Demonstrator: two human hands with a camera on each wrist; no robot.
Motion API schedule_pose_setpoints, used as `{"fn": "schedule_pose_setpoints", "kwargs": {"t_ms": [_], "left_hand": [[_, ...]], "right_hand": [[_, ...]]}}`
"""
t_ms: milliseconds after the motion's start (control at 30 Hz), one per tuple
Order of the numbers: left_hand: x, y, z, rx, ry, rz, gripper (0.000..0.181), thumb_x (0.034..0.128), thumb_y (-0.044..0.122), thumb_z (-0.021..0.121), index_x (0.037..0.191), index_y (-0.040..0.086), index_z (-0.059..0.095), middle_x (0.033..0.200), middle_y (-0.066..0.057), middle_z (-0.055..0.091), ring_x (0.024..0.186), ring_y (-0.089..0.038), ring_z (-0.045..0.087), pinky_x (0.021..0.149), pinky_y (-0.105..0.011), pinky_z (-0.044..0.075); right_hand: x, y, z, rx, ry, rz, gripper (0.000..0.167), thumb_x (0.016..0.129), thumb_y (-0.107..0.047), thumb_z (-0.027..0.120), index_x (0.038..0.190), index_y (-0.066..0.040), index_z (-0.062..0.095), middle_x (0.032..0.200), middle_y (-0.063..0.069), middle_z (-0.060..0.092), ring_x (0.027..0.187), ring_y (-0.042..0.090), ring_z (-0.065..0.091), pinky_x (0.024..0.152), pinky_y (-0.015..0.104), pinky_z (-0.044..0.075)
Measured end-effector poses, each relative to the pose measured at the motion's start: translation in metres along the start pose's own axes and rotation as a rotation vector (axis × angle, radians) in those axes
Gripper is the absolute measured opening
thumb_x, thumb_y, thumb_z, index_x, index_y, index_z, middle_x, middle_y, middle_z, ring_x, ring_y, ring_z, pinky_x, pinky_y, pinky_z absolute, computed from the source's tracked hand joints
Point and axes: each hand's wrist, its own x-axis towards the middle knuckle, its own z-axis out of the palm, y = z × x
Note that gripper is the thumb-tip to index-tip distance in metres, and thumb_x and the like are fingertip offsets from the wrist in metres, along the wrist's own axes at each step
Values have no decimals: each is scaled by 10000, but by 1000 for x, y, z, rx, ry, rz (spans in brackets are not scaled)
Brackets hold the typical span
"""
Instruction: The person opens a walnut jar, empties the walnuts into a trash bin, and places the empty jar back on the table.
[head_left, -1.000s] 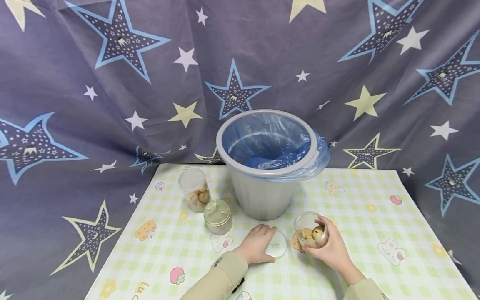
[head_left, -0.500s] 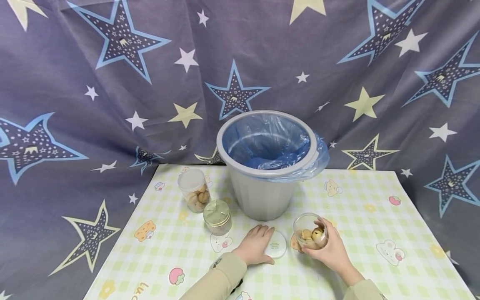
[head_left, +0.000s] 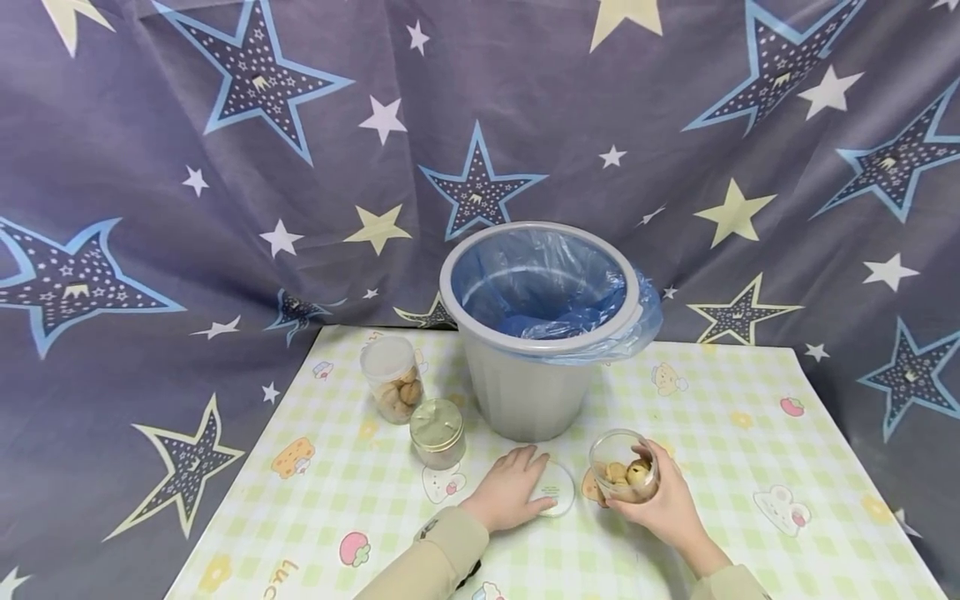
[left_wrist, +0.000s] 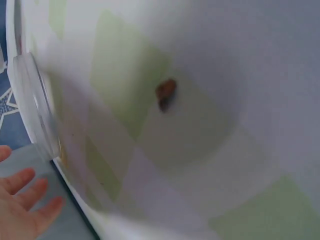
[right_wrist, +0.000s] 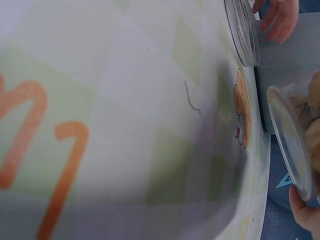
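My right hand (head_left: pixel 670 511) grips a clear jar (head_left: pixel 622 442) with several walnuts (head_left: pixel 628 473) inside and no lid on it. In the right wrist view the jar's base (right_wrist: pixel 291 142) hangs clear of the tabletop, a thumb at its edge. To the left, a round clear lid (head_left: pixel 557 492) with faint print lies flat on the table. Over its left edge is my left hand (head_left: pixel 508 490), fingers spread and nearly straight. The left wrist view shows those fingers (left_wrist: pixel 32 195) apart from the lid's rim (left_wrist: pixel 37 107).
Behind the hands stands a grey bin (head_left: pixel 525 392) lined with a blue bag (head_left: pixel 570 321). Left of it are a lidded jar of walnuts (head_left: pixel 396 387) and a small jar with a greenish-gold lid (head_left: pixel 437 425). A checked cloth (head_left: pixel 315 525) covers the table; a starry curtain (head_left: pixel 315 192) hangs behind.
My left hand has drawn back slightly, and more of the lid shows past its fingers. The right hand still holds the jar in nearly the same place. The head view has shifted a little.
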Motion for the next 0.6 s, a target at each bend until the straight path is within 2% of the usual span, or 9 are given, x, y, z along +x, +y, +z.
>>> {"fn": "schedule_pose_setpoints", "kwargs": {"t_ms": [267,467,600], "left_hand": [[-2,-2,-14,7,106,30,555,974,456,432,1381,78,447,1384,-146,475,1287,-288,457,1061,-424,404],[-7,-10,-25,-99,138,-14,496,993,424,406,1374,110,459,1388,-100,476,1286,-268,463,1059,-428,407],[-10,-13,-31,-186,167,-39,463,989,383,440,1351,97,482,1379,-115,481,1274,-287,473,1044,-456,415]], "right_hand": [[-2,3,0,6,-10,0,1008,568,-218,913,1366,23,346,1272,155,525,1162,355,503,877,2,287],[-2,3,0,8,-6,8,1002,569,-214,912,1363,25,349,1270,151,526,1160,341,502,875,-12,275],[-4,3,1,15,-10,18,1003,573,-213,910,1361,37,342,1275,154,520,1160,335,496,875,-12,273]]}}
